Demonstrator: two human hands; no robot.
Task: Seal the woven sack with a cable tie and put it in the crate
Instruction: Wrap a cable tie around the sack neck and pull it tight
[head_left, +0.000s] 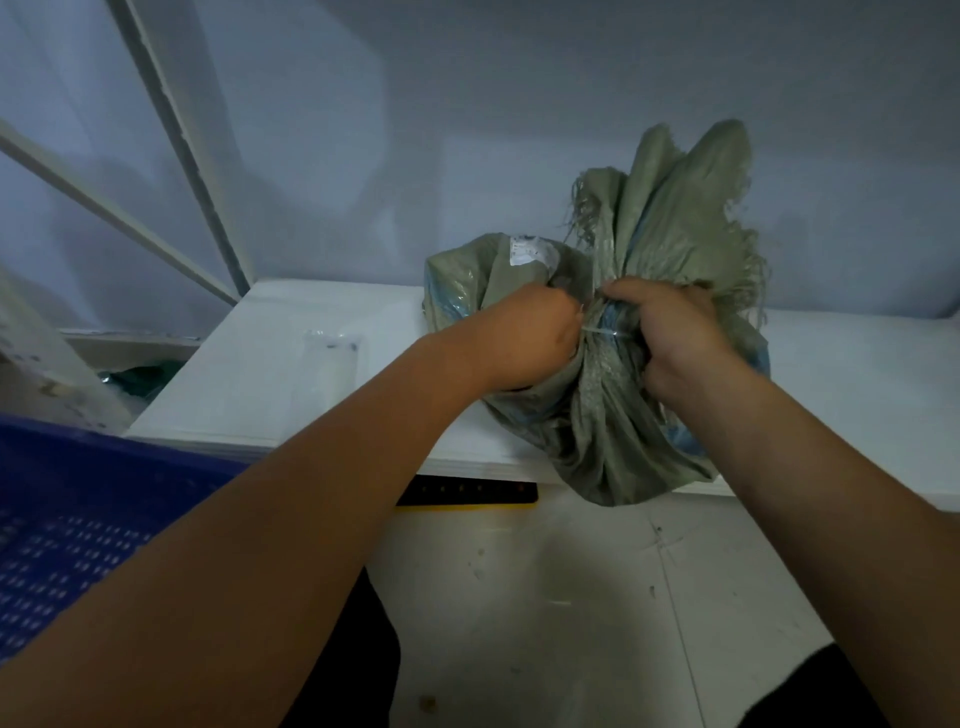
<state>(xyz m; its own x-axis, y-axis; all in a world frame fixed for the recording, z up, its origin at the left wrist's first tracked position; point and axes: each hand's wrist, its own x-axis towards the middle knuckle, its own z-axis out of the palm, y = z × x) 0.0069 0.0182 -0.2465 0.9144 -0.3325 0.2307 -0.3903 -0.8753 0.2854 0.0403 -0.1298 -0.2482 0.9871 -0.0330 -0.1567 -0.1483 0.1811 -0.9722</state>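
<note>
A grey-green woven sack (597, 415) sits on the white table (270, 374) at its front edge, its bunched neck standing up with frayed ends. A thin white cable tie (605, 332) runs around the neck between my two hands. My left hand (524, 343) is curled tight at the left side of the neck, gripping the tie end and sack cloth. My right hand (670, 338) grips the gathered neck from the right. The blue perforated crate (72, 525) stands at the lower left, beside the table.
A clear plastic bag (332, 358) lies on the table left of the sack. A black and yellow power strip (467, 493) lies on the floor under the table edge. White frame bars (171, 130) rise at the left. A wall is close behind.
</note>
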